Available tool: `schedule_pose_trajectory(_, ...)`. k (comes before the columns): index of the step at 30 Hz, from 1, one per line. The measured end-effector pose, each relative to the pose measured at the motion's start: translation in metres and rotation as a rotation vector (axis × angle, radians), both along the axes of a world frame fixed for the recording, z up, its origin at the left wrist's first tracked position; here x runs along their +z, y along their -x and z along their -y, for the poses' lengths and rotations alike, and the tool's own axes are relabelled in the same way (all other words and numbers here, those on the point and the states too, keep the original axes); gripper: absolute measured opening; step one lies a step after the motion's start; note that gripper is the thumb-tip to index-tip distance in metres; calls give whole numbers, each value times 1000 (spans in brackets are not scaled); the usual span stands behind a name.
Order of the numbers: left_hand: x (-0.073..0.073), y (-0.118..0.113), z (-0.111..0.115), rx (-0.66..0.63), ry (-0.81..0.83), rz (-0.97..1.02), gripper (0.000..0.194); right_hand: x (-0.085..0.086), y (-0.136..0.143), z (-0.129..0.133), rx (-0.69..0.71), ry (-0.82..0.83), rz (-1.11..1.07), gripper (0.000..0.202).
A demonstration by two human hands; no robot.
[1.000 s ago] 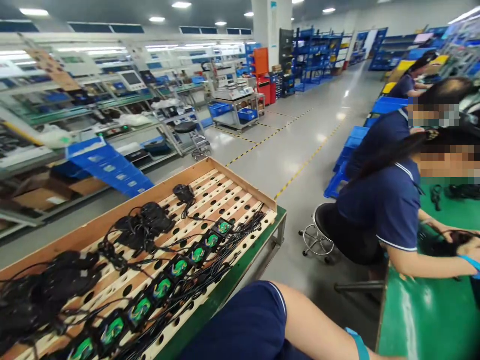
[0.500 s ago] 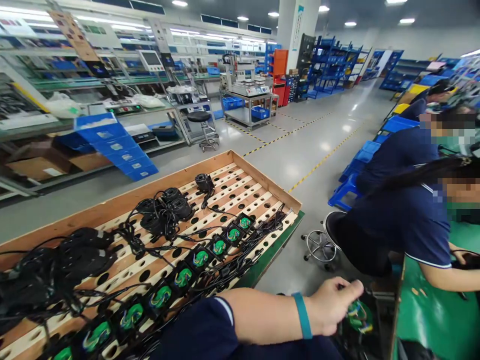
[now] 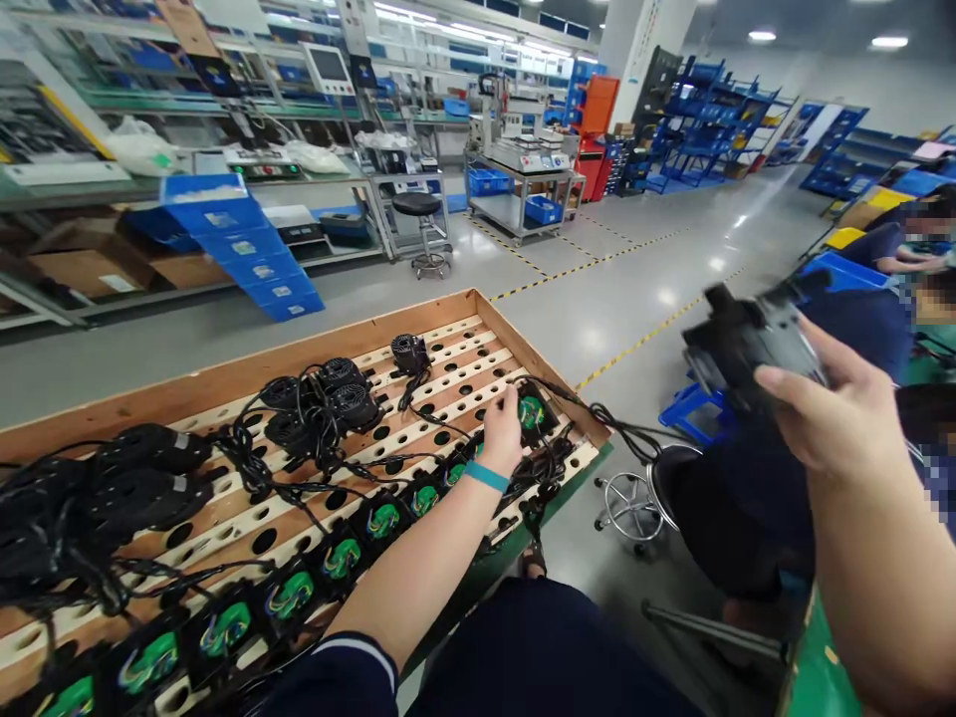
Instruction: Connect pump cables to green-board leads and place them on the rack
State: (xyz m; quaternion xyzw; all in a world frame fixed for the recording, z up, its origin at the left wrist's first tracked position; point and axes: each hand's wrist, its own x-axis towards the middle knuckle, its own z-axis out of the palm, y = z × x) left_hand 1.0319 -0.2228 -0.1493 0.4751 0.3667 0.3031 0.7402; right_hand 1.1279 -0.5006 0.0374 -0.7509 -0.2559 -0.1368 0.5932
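Pinched in my right hand [image 3: 855,398], the blurred black plastic part [image 3: 747,344] looks light, stiff — best held by its sides. Left of that grip, my left hand [image 3: 502,436] is at a square black housing with green wired board [image 3: 532,412] — pinched, I can't tell; likely fragile, edges only.

Left grip [image 3: 502,432] low, right grip [image 3: 847,403] raised, clasping.

Lighting: bright, cool; ceiling lamps [image 3: 762,36] and rows of strip lights [image 3: 478,34]. Glare: white patches, grey floor [image 3: 664,296]. Shadow: floor low, right of centre. Blur: black part [image 3: 747,344] in right hand [image 3: 851,398], smeared. Distortion: wide-angle, blue bins [image 3: 246,249] slanting left. Pixelation: patches, right edge.
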Motion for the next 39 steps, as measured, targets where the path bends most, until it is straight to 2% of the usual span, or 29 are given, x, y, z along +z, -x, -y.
schedule_pose_trajectory(2, -20, -23, -27, 83, -24, -116, 51, 15, -36, -56, 99, 58, 96, 84)
schedule_pose_trajectory(3, -31, -32, -37, 106, -45, -169, 45, 17, -53, -84, 148, 105, 135, 84)
schedule_pose_trajectory(6, -64, -45, -53, 118, -165, -360, 24, 5, -92, -166, 323, 256, 150, 82)
schedule_pose_trajectory(9, -91, -44, -54, 70, -332, -546, 15, -30, -111, -244, 496, 397, 125, 70)
schedule_pose_trajectory(12, -101, -34, -65, 18, -534, -670, 11, -72, -113, -311, 672, 601, 165, 63)
schedule_pose_trajectory(14, -99, -25, -89, 21, -655, -745, 18, -99, -108, -347, 792, 736, 244, 60)
schedule_pose_trajectory(16, -95, -13, -127, 70, -740, -843, 28, -120, -98, -375, 882, 856, 358, 57)
schedule_pose_trajectory(19, -92, 3, -193, 178, -795, -1011, 44, -141, -77, -407, 935, 1058, 508, 55)
schedule_pose_trajectory(21, -95, 12, -228, 188, -799, -1097, 50, -150, -63, -424, 936, 1177, 569, 53)
schedule_pose_trajectory(24, -106, 20, -256, 120, -830, -1159, 32, -161, -47, -444, 956, 1262, 670, 51)
schedule_pose_trajectory(26, -114, 24, -259, 118, -856, -1197, 26, -169, -40, -456, 975, 1271, 754, 48)
schedule_pose_trajectory(30, -120, 33, -245, 210, -879, -1305, 38, -182, -33, -475, 1027, 1221, 922, 42)
schedule_pose_trajectory(33, -115, 45, -235, 226, -928, -1372, 48, -185, -21, -485, 1080, 1208, 990, 43)
schedule_pose_trajectory(35, -109, 53, -232, 206, -971, -1401, 54, -182, -9, -491, 1084, 1260, 991, 42)
schedule_pose_trajectory(39, -102, 67, -230, 166, -1041, -1427, 54, -172, 18, -504, 996, 1405, 891, 40)
